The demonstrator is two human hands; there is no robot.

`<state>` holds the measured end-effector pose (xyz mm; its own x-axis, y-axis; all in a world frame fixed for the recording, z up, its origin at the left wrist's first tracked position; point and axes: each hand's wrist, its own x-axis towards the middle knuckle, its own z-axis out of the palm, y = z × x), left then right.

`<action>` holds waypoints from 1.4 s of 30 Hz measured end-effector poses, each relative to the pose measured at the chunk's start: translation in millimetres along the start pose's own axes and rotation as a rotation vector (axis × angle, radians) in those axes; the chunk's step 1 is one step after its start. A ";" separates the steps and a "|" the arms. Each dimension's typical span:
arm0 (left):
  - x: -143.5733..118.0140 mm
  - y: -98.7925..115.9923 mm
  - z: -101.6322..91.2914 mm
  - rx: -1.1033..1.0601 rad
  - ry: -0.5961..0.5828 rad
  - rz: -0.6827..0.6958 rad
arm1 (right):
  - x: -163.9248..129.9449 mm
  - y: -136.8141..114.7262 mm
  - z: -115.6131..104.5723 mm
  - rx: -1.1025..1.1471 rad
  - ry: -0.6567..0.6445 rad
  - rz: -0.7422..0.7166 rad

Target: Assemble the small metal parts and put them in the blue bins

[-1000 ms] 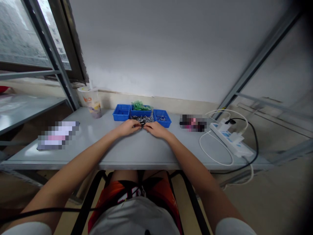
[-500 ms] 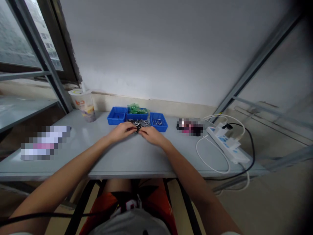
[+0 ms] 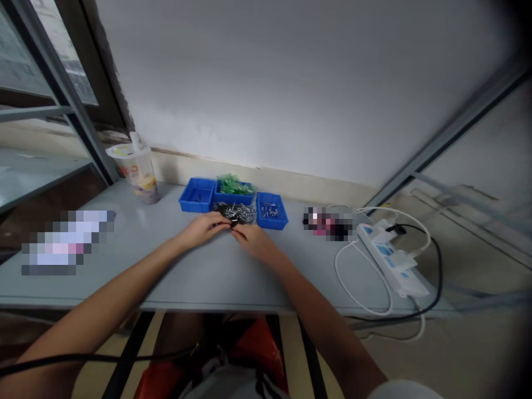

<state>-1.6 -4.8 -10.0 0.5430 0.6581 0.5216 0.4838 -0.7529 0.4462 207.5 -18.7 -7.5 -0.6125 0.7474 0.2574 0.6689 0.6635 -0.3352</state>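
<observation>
The left hand (image 3: pixel 202 229) and right hand (image 3: pixel 252 240) pinch one tiny piece (image 3: pixel 233 224) by the pile of small metal bits (image 3: pixel 235 211); it looks hard, light, slippery; probably best held at its ends.

Three trays (image 3: pixel 197 203) stand behind the pile of pins (image 3: pixel 235 211), a cup (image 3: pixel 137 169) to their left, a power strip (image 3: pixel 393 260) right.

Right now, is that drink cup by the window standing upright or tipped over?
Upright. The drink cup stands on its base at the table's back left corner, lid on top, with a straw poking up from it.
</observation>
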 end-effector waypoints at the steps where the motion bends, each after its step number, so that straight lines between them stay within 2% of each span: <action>1: -0.2 -0.8 0.6 -0.005 0.006 0.005 | 0.1 0.8 1.8 0.003 0.008 -0.011; 6: -0.7 -0.3 5.2 -0.029 -0.026 0.049 | -1.5 0.4 2.4 0.055 0.028 -0.004; 10: 0.8 8.3 7.1 -0.060 -0.025 0.058 | -1.7 0.4 -0.8 0.123 -0.017 -0.013; 15: 3.2 15.2 4.7 -0.124 -0.011 -0.086 | -0.5 5.8 -4.8 0.210 -0.032 -0.024; 18: 3.3 13.1 2.9 -0.067 -0.020 -0.138 | -1.0 6.7 -10.9 0.198 0.034 -0.009; 22: 2.2 8.6 4.0 0.097 -0.035 -0.096 | -2.3 5.6 -14.3 0.192 0.062 -0.027; 28: 1.0 10.1 11.8 0.148 -0.069 -0.033 | -2.3 6.6 -10.7 0.168 0.035 -0.042; 32: 2.1 11.3 12.0 0.139 -0.074 -0.023 | -0.8 9.4 -10.3 0.261 0.026 0.001; 37: 3.3 11.5 10.9 0.136 -0.111 0.052 | -1.3 10.8 -9.0 0.383 -0.010 0.063; 42: 0.9 12.4 6.5 0.131 -0.048 0.074 | -1.4 3.6 -10.0 0.529 -0.020 0.107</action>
<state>9.3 -13.5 -8.7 0.6114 0.6026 0.5129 0.5250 -0.7939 0.3069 214.9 -17.0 0.0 -0.5641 0.8056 0.1812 0.4275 0.4727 -0.7706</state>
